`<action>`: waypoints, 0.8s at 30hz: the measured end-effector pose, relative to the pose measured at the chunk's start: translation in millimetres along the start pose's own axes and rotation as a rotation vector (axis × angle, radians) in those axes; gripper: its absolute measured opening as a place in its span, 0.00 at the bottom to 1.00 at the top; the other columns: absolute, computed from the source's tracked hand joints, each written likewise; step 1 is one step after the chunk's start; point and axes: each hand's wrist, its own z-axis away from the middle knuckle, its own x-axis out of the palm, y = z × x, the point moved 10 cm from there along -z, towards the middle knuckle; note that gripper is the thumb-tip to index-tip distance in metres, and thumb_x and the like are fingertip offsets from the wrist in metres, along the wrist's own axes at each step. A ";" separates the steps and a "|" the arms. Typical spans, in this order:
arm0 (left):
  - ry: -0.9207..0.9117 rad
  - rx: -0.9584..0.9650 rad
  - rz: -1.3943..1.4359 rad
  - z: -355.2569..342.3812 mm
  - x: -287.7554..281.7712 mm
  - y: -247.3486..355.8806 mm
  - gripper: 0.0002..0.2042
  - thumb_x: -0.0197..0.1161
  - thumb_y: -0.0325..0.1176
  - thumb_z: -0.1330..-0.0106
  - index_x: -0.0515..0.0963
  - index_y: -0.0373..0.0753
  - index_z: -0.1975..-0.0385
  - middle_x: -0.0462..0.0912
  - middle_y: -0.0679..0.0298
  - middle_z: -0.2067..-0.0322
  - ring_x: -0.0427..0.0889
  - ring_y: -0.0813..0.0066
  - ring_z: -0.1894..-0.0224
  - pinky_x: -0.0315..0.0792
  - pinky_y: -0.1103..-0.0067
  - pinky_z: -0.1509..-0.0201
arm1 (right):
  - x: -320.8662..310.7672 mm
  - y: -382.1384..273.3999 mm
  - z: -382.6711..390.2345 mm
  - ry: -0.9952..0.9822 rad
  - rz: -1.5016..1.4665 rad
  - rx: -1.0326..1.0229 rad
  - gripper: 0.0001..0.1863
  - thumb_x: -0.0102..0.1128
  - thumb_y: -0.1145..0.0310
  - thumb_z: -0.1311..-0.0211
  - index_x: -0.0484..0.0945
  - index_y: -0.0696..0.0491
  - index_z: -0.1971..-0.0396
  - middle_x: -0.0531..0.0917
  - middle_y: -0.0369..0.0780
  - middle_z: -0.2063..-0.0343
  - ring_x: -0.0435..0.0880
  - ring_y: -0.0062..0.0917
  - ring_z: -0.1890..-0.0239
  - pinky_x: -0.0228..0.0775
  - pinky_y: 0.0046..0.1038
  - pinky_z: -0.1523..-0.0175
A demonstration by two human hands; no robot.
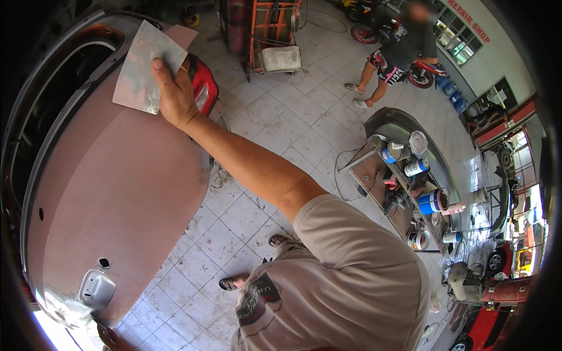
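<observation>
My right hand point(172, 93) grips a thin, square-cornered plate point(137, 70) coated with smears of pale pink and grey, its thumb over the face. A pinkish flat edge point(184, 36) shows behind the plate; I cannot make out whether it is separate. The plate is held over the upper end of a pink-coated car body panel point(117, 175), beside a red tail light point(204, 88); whether it touches is unclear. Lower on the panel are a small hole and a silver recess point(96, 288). I do not see my left hand.
At right, a cluttered stand point(380, 199) holds cans and tools beside a grey curved part point(404, 123). An orange trolley point(269, 35) stands at top. Another person point(398, 58) stands near motorbikes point(363, 32). My sandalled feet are on the tiled floor point(263, 134); red cars point(492, 327) show far right.
</observation>
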 end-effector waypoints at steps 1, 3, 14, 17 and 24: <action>-0.010 0.009 0.002 3.1 2.8 -4.2 0.17 0.67 0.40 0.20 0.86 0.31 0.45 0.90 0.47 0.50 0.92 0.52 0.54 0.88 0.64 0.52 | 0.5 0.8 0.1 -0.008 -0.016 0.011 0.38 0.54 0.40 0.17 0.70 0.65 0.33 0.80 0.47 0.41 0.79 0.32 0.39 0.71 0.33 0.34; -0.033 0.030 0.004 5.9 10.1 -14.7 0.17 0.67 0.40 0.20 0.85 0.32 0.43 0.90 0.47 0.49 0.92 0.52 0.53 0.88 0.64 0.50 | -5.9 -1.9 -1.7 0.032 -0.001 -0.013 0.38 0.55 0.40 0.17 0.70 0.65 0.33 0.80 0.46 0.41 0.79 0.32 0.39 0.71 0.33 0.34; -0.268 -0.428 0.520 12.7 52.2 -49.8 0.21 0.54 0.31 0.17 0.74 0.30 0.29 0.82 0.47 0.35 0.81 0.53 0.35 0.72 0.65 0.28 | -24.8 17.0 -9.9 0.046 0.071 -0.012 0.36 0.59 0.44 0.18 0.70 0.65 0.34 0.81 0.47 0.42 0.80 0.36 0.40 0.71 0.38 0.33; -0.291 -0.377 0.337 6.5 18.7 -10.9 0.18 0.56 0.31 0.17 0.79 0.33 0.33 0.84 0.52 0.35 0.80 0.57 0.32 0.67 0.67 0.23 | -31.3 33.9 -11.2 0.054 -0.044 0.123 0.36 0.61 0.45 0.20 0.72 0.64 0.32 0.80 0.48 0.37 0.81 0.40 0.37 0.71 0.42 0.30; -0.078 -0.400 0.397 -11.1 -23.5 40.2 0.17 0.68 0.28 0.24 0.84 0.38 0.37 0.89 0.62 0.41 0.85 0.68 0.39 0.76 0.71 0.30 | -30.0 8.8 -35.1 -0.040 -0.038 -0.039 0.44 0.58 0.44 0.21 0.62 0.64 0.22 0.70 0.52 0.24 0.72 0.48 0.25 0.62 0.51 0.19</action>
